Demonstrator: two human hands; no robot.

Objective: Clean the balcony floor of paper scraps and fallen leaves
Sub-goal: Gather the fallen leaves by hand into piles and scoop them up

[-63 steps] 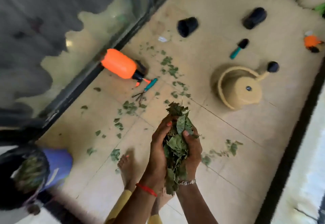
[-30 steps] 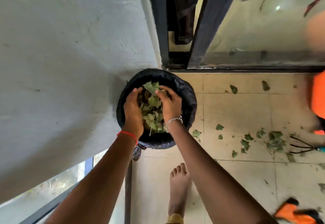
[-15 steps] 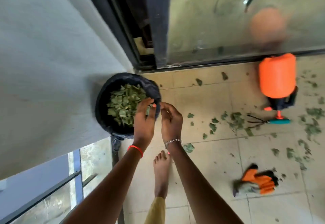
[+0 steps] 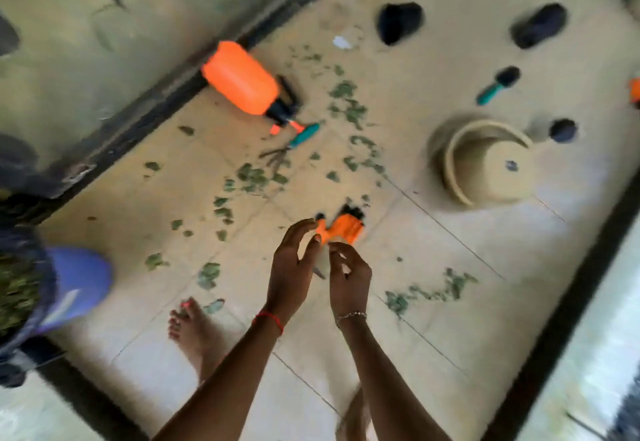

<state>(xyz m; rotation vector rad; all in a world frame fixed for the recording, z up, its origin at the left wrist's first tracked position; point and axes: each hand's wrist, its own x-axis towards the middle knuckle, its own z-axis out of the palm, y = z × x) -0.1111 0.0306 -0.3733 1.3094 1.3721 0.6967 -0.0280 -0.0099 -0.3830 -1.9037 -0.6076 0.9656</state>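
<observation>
Green fallen leaves (image 4: 254, 177) lie scattered over the beige tiled floor, with another patch of leaves (image 4: 429, 290) to the right of my hands. A white paper scrap (image 4: 342, 42) lies far up near the glass door. My left hand (image 4: 292, 267) and my right hand (image 4: 348, 278) hover side by side above the floor, fingers loosely curled, holding nothing. The black bin (image 4: 19, 285) full of leaves sits at the left edge, partly cut off. The view is blurred by motion.
An orange spray bottle (image 4: 242, 82), a teal-handled hand rake (image 4: 298, 139) and orange gloves (image 4: 344, 229) lie on the floor. A beige pot (image 4: 485, 163) lies tipped at right, black pots (image 4: 398, 21) farther back. My bare foot (image 4: 194, 330) stands below left.
My hands dropped the leaves into the black bin and came away holding nothing. The view swung from the bin back to the littered floor.
</observation>
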